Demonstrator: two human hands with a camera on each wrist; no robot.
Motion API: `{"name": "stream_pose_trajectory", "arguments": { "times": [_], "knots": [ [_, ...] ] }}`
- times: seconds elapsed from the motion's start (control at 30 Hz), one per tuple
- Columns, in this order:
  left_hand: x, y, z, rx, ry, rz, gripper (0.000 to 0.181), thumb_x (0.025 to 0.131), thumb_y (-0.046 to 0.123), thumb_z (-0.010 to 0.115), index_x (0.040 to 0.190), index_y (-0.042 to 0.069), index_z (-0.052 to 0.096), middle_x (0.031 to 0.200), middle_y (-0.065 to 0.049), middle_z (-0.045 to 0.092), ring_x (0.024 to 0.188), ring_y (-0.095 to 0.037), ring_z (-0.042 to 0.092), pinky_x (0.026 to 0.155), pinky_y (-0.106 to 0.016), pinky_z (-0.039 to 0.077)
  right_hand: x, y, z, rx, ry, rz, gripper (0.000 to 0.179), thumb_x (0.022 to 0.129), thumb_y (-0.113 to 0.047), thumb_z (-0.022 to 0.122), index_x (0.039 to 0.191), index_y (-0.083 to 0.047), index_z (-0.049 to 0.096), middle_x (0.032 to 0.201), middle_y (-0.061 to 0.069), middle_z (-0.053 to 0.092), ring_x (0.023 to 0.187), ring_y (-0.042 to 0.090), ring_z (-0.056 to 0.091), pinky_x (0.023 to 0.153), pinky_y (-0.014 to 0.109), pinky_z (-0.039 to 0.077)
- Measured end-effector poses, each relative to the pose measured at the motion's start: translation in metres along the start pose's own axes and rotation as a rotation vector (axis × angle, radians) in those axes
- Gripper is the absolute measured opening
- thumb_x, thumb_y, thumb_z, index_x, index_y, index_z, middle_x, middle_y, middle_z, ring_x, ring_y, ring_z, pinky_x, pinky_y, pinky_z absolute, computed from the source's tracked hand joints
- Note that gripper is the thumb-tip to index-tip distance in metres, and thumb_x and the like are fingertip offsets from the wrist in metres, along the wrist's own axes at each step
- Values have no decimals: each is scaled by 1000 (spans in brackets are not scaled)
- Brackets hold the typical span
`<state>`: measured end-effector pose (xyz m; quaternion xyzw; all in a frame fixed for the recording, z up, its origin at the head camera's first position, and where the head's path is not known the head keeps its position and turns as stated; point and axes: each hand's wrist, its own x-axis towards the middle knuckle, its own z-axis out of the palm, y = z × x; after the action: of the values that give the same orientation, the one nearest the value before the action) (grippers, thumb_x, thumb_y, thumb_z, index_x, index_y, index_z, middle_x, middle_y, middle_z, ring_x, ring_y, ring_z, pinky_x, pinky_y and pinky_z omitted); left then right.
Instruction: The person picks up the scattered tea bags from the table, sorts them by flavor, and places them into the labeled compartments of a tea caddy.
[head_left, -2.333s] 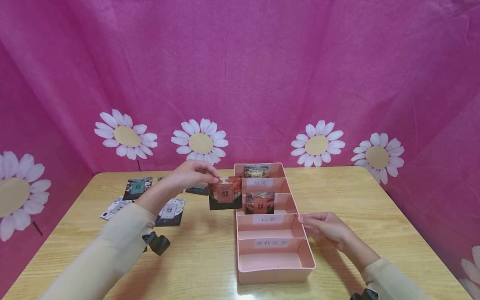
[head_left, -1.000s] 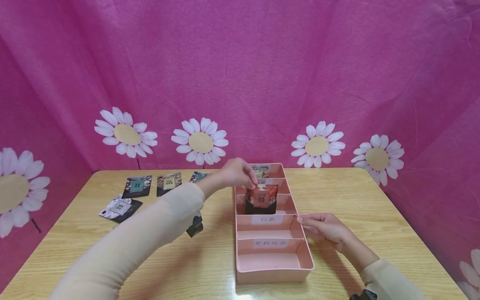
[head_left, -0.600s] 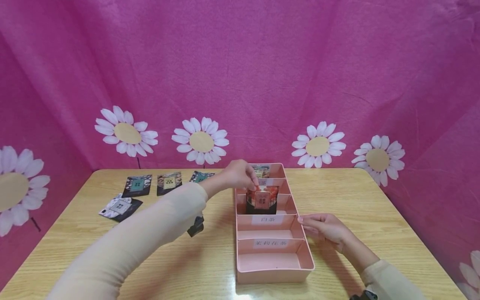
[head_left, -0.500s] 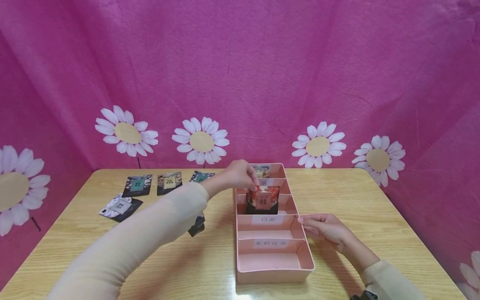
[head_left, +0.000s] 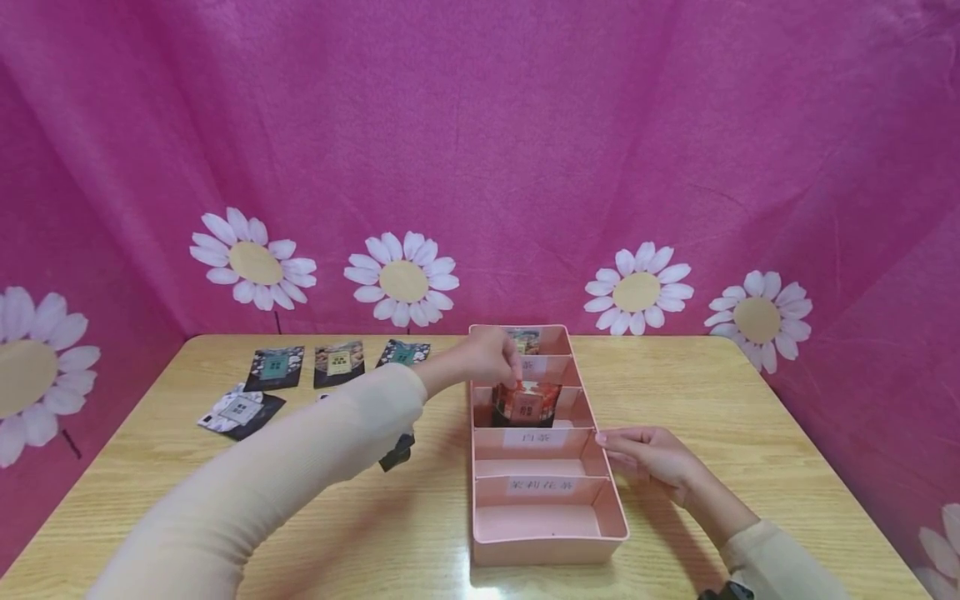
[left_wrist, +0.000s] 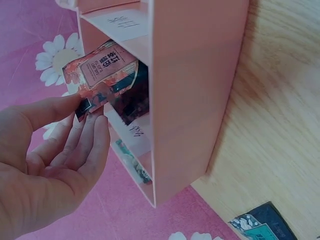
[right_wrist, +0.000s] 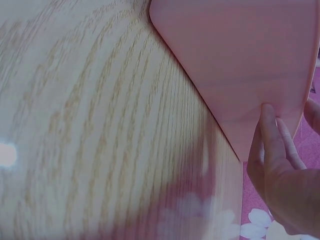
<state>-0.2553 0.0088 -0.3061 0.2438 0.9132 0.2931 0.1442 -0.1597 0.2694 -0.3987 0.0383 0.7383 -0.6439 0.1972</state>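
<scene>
My left hand [head_left: 491,357] pinches a red-and-black tea sachet [head_left: 528,406] by its top corner, low in the third compartment from the far end of a pink divided storage box [head_left: 547,550]. In the left wrist view, thumb and fingertips hold the corner of the sachet [left_wrist: 102,72], its orange label showing; another dark sachet [left_wrist: 132,102] lies right behind it. My right hand [head_left: 656,458] holds the box's right wall, fingertips against the outside and thumb at the rim. A yellow-labelled sachet [head_left: 525,341] stands in the farthest compartment, partly behind my left hand.
Left on the wooden table [head_left: 420,533] lie several sachets: a green-labelled one [head_left: 274,367], a yellow-labelled one [head_left: 339,363], another green one [head_left: 403,352] and a white-and-black one [head_left: 242,412]. My left sleeve [head_left: 300,467] hides part of that area. A pink daisy curtain [head_left: 510,167] hangs behind.
My left hand has carried the red sachet rightward from beside the box into the third compartment, then lowered it a little. My right hand has stayed at the box's wall.
</scene>
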Motion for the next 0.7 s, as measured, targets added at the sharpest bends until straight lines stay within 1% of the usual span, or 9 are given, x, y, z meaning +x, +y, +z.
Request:
{"name": "stream_pose_trajectory", "arguments": {
  "times": [0.1, 0.27, 0.37, 0.5, 0.63, 0.7],
  "knots": [
    [0, -1, 4, 18, -6, 16, 11, 73, 0, 73, 68, 9, 70, 64, 2, 63, 55, -4, 49, 51, -15, 42, -1, 0, 1, -8, 5, -1, 56, 90, -22, 66, 125, 19, 51, 108, 0, 70, 96, 2, 66, 88, 22, 54],
    [-3, 0, 11, 20, -24, -3, 10, 74, 1, 73, 69, 9, 71, 57, 5, 57, 49, -3, 50, 48, -15, 43, -1, -1, 1, -11, 0, 1, 57, 90, -23, 66, 126, 19, 49, 110, 1, 70, 97, 3, 66, 89, 22, 54],
    [-5, 1, 14, 30, -45, 2, 8, 76, 1, 72, 71, 7, 72, 56, 3, 58, 47, -3, 50, 47, -15, 41, -1, -1, 0, -11, -1, 5, 58, 90, -23, 66, 126, 19, 49, 109, 1, 70, 96, 3, 66, 88, 22, 54],
    [-7, 3, 16, 50, -43, 20, 5, 78, 3, 71, 76, 5, 75, 63, -1, 67, 50, -3, 51, 51, -14, 42, -1, 0, 0, -15, 3, 6, 58, 90, -24, 66, 127, 18, 49, 109, 0, 71, 96, 3, 66, 87, 22, 54],
    [-9, 3, 10, 20, -32, 37, 6, 78, 3, 69, 78, 4, 75, 73, -7, 73, 55, -3, 56, 55, -14, 46, -1, 0, 0, -19, 7, 5, 58, 91, -24, 65, 127, 18, 49, 110, 1, 70, 98, 4, 66, 88, 22, 54],
    [-10, 3, 6, 0, -27, 46, 6, 79, 3, 69, 78, 4, 75, 76, -8, 74, 59, -4, 58, 58, -14, 47, -1, 0, 1, -23, 7, 1, 57, 91, -24, 65, 126, 18, 49, 112, 3, 70, 99, 5, 66, 88, 23, 54]
  ]
}}
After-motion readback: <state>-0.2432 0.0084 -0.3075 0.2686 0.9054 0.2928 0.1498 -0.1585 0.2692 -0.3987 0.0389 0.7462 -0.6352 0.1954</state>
